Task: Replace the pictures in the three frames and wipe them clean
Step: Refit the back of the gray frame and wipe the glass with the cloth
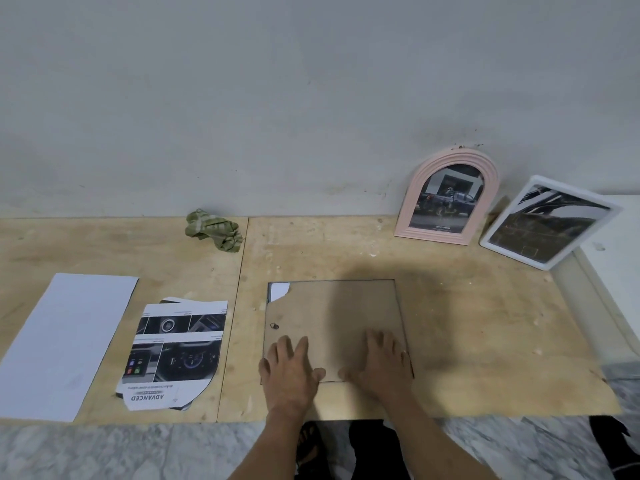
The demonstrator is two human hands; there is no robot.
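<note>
While both my palms lie flat on the brown backing board (332, 320) of the frame in front of me, neither one grips anything: my left hand (289, 370) rests on the board's near left corner with its fingers straight and slightly spread, and my right hand (379, 362) rests on the near right part with its fingers straight too. My two thumbs point toward each other at the board's near edge, close but not touching. This frame lies face down on the plywood surface (467, 341), and a small metal hanger (274, 326) sits near its left edge. At the far left corner the board is torn away, and a bit of white paper (279, 291) shows through the gap.

To the left of the frame lies a printed picture (176, 351) of car interior views (its lower right corner is cut round, and the word ADVANCED reads upside down to me). Farther left lies a blank white sheet (65, 344). A crumpled green cloth (214, 229) sits by the wall, well apart from my hands. At the far right, a pink arched frame (450, 195) holding a truck photo stands leaning against the wall, and just beside it a white rectangular frame (550, 221) stands tilted.
</note>
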